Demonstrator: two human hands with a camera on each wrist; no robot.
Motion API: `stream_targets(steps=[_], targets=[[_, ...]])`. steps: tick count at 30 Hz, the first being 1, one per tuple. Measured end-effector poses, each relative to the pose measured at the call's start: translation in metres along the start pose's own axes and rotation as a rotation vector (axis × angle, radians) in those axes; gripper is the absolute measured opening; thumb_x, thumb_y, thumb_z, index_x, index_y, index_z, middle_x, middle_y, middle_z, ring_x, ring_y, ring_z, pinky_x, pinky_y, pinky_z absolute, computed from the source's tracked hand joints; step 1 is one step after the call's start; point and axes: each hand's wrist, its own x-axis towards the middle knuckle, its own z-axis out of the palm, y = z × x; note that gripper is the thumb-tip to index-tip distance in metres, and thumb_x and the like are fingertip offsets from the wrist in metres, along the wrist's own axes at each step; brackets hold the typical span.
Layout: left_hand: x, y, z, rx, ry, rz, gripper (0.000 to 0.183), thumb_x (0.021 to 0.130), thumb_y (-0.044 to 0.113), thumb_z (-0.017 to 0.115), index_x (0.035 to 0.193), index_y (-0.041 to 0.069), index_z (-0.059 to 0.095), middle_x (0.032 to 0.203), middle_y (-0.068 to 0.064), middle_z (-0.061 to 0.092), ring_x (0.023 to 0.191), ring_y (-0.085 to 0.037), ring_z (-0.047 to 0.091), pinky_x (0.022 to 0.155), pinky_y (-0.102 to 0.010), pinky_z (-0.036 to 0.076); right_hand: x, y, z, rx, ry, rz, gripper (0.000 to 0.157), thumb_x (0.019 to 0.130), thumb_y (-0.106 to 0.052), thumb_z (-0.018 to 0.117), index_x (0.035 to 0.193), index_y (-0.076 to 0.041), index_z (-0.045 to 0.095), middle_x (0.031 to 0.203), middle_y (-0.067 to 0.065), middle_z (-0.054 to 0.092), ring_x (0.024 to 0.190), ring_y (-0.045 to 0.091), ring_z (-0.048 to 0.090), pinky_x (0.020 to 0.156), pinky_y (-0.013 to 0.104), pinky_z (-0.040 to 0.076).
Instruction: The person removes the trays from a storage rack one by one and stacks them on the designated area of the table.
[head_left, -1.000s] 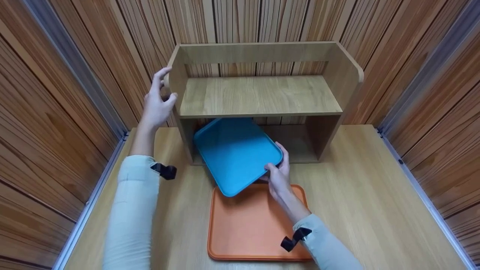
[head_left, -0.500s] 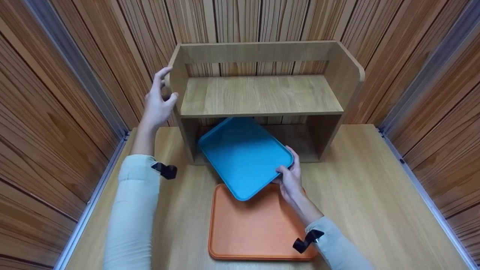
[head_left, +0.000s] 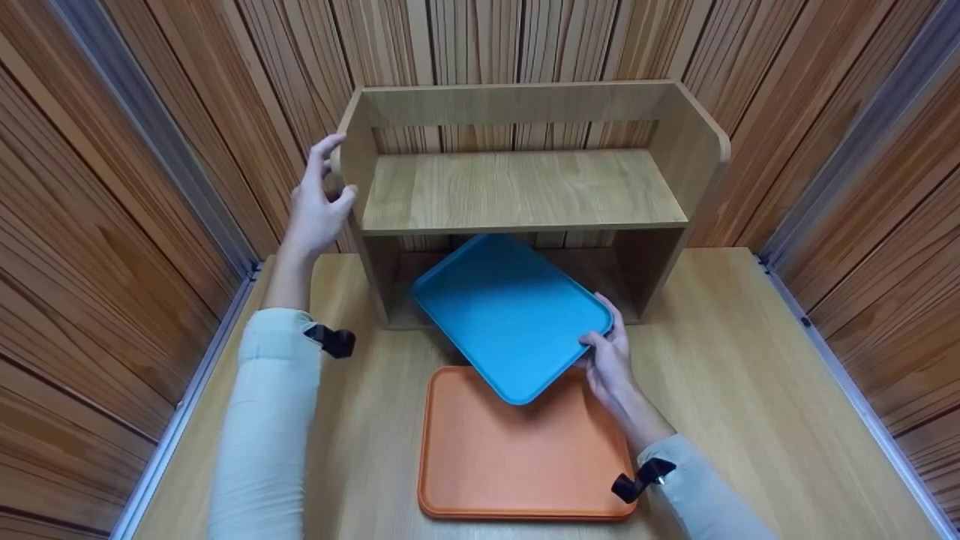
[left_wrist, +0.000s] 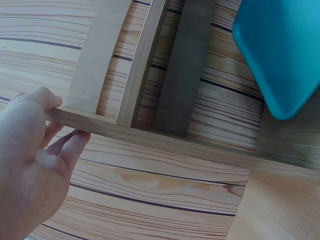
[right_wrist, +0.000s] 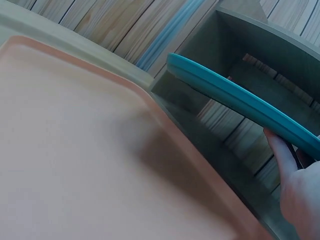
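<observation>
A blue tray [head_left: 514, 315] is tilted and held up in front of the wooden shelf [head_left: 525, 191], its back corner inside the lower compartment. My right hand [head_left: 611, 364] grips the tray's right corner, thumb on top and fingers beneath. In the right wrist view the blue tray [right_wrist: 245, 100] shows edge-on. My left hand [head_left: 319, 206] holds the edge of the shelf's left side panel; in the left wrist view the thumb and fingers of that hand [left_wrist: 37, 155] lie on opposite sides of the panel [left_wrist: 165, 145].
An orange tray [head_left: 517, 465] lies flat on the wooden table [head_left: 765, 390] in front of the shelf, partly under the blue tray. Its rim suggests another tray beneath, but I cannot tell. Wood-panelled walls [head_left: 885, 247] enclose the table at the back and sides.
My right hand has moved right and slightly toward me, drawing the blue tray along, rightward across the front of the lower compartment. The left hand keeps its place on the side panel.
</observation>
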Motion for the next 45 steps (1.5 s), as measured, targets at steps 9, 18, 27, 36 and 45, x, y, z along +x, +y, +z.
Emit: stream_targets(steps=[9, 18, 27, 36, 45], targets=[[-0.001, -0.003, 0.0, -0.001, -0.001, 0.012, 0.069, 0.113, 0.007, 0.055, 0.175, 0.031, 0.034, 0.186, -0.003, 0.031, 0.167, -0.031, 0.04, 0.078, -0.026, 0.046, 0.001, -0.007, -0.016, -0.015, 0.004, -0.017, 0.08, 0.107, 0.013, 0.035, 0.178, -0.023, 0.024, 0.183, 0.017, 0.02, 0.156, 0.041, 0.043, 0.091, 0.038, 0.07], [-0.002, -0.002, 0.0, -0.013, 0.005, 0.024, 0.07, 0.113, 0.008, 0.056, 0.175, 0.032, 0.033, 0.188, 0.001, 0.027, 0.169, -0.031, 0.037, 0.082, -0.031, 0.05, 0.005, -0.018, -0.033, -0.043, -0.03, -0.011, 0.076, 0.109, 0.012, 0.033, 0.178, -0.018, 0.023, 0.18, 0.015, 0.026, 0.149, 0.027, 0.052, 0.098, 0.032, 0.067], [-0.002, -0.001, 0.0, 0.001, 0.005, 0.012, 0.07, 0.113, 0.009, 0.056, 0.175, 0.033, 0.033, 0.188, 0.003, 0.026, 0.17, -0.031, 0.036, 0.08, -0.029, 0.05, 0.011, -0.024, -0.057, -0.01, -0.108, 0.027, 0.074, 0.11, 0.01, 0.033, 0.178, -0.016, 0.022, 0.167, 0.007, 0.04, 0.134, 0.011, 0.066, 0.104, 0.029, 0.064], [-0.001, 0.0, 0.0, 0.004, 0.007, 0.013, 0.071, 0.113, 0.009, 0.057, 0.175, 0.034, 0.033, 0.185, -0.001, 0.033, 0.141, -0.028, 0.059, 0.067, -0.021, 0.044, 0.011, -0.032, -0.071, -0.014, -0.195, -0.004, 0.071, 0.106, 0.013, 0.037, 0.172, -0.01, 0.031, 0.146, -0.006, 0.065, 0.129, 0.011, 0.075, 0.101, 0.032, 0.067], [-0.001, 0.002, 0.0, 0.007, 0.011, 0.017, 0.071, 0.113, 0.008, 0.056, 0.175, 0.033, 0.034, 0.185, -0.008, 0.033, 0.133, -0.028, 0.06, 0.057, -0.017, 0.038, 0.008, -0.035, -0.083, -0.041, -0.263, 0.03, 0.069, 0.106, 0.012, 0.037, 0.168, -0.017, 0.043, 0.147, -0.006, 0.071, 0.128, 0.014, 0.078, 0.099, 0.035, 0.068]])
